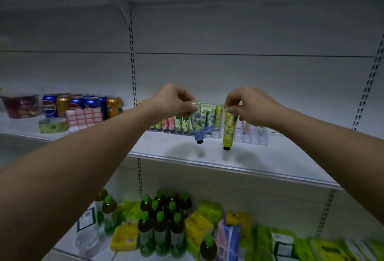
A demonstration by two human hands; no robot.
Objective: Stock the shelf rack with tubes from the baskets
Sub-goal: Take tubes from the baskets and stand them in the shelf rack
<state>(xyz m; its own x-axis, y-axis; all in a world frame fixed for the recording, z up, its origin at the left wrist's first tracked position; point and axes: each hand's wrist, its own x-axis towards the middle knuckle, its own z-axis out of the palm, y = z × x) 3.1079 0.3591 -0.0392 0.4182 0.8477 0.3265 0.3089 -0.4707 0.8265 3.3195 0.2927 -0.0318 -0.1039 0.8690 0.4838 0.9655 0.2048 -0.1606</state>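
My left hand (pixel 174 100) pinches the flat end of a blue-flowered tube (pixel 197 123), which hangs cap down. A yellow-green tube (pixel 229 128) hangs the same way from my right hand (pixel 249 109). Both tubes hover just in front of a clear compartment rack (pixel 252 137) on the white shelf (pixel 187 148). The rack's left part holds several upright tubes (pixel 180 124) in green, pink and blue prints; its right compartments look mostly empty. No basket is in view.
Left on the same shelf stand soda cans (pixel 76 104), a pink label sheet (pixel 84 117), a tape roll (pixel 53 125) and a dark tub (pixel 20 105). The shelf below carries green-capped bottles (pixel 160 225) and yellow-green packets (pixel 199 225). Slotted uprights (pixel 133 59) run up the back wall.
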